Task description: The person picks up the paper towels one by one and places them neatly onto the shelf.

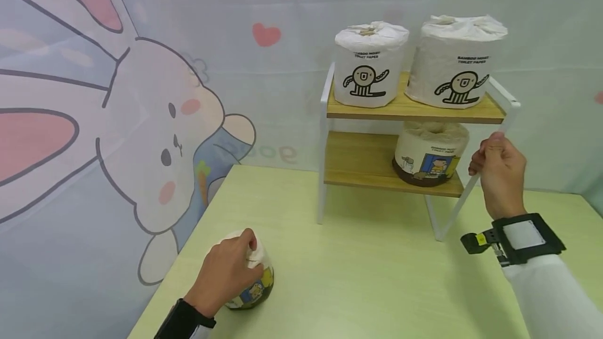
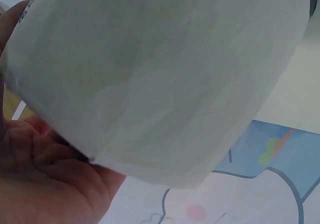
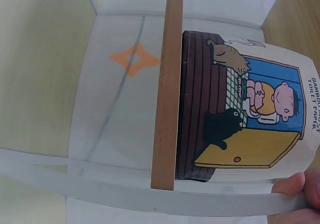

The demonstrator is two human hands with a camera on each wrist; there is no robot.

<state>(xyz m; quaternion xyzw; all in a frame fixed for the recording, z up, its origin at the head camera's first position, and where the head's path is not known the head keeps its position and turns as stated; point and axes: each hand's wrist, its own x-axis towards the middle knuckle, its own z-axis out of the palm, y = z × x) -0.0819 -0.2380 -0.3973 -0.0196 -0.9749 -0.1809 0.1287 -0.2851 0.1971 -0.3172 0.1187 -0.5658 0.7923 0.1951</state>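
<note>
At the lower left of the head view, my left hand [image 1: 228, 272] grips a wrapped toilet paper roll [image 1: 256, 293] from above, fingers at its top. That roll fills much of the left wrist view, where its plain pale wrapper [image 2: 160, 84] shows, tilted. My right hand [image 1: 500, 171] holds the right white side frame [image 1: 464, 198] of a small two-tier shelf, below the upper board. On the lower wooden board [image 1: 360, 158] stands a toilet paper roll [image 1: 431, 153] with a cartoon wrapper, close to that frame; its cartoon side [image 3: 250, 109] also shows in the right wrist view.
Two white-wrapped toilet paper rolls, a left one [image 1: 369, 67] and a right one [image 1: 456, 64], stand on the upper board [image 1: 400, 111]. The shelf stands on a pale green table [image 1: 358, 276]. Behind hangs a backdrop with a cartoon rabbit [image 1: 160, 135].
</note>
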